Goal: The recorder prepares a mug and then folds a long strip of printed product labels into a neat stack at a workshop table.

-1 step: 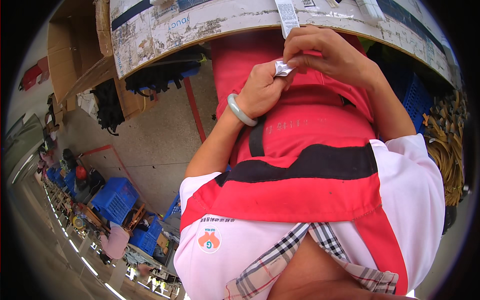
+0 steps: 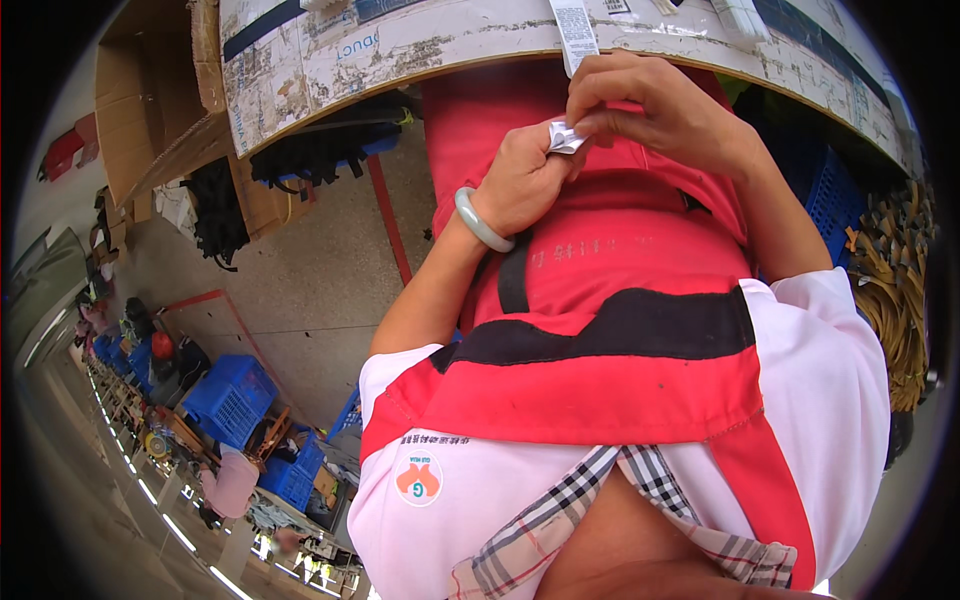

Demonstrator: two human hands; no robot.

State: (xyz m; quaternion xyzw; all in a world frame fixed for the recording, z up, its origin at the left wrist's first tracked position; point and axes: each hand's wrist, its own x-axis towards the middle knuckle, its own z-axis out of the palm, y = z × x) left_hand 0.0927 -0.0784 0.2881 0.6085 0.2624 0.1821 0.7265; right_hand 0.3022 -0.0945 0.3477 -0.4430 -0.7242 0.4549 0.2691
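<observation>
My left hand point(image 2: 522, 182), with a pale bangle point(image 2: 484, 221) on its wrist, is closed around a small folded white label point(image 2: 566, 138). The label sticks out between thumb and forefinger, and part of it is hidden in the grip. My right hand point(image 2: 655, 112) comes in from the other side, thumb and fingers pinched at the label's right end. Both hands are held in front of my red apron point(image 2: 600, 390), just short of the table edge. Past the right fingers, a printed white label strip point(image 2: 576, 38) hangs over that edge.
The worn, paper-covered table point(image 2: 310, 95) spans the top. At its left stands an open cardboard box point(image 2: 155, 95), with black straps point(image 2: 213, 210) beside it. Blue crates point(image 2: 232, 398) and a person in pink point(image 2: 232, 482) are farther left. Brownish strips point(image 2: 890, 300) hang at right.
</observation>
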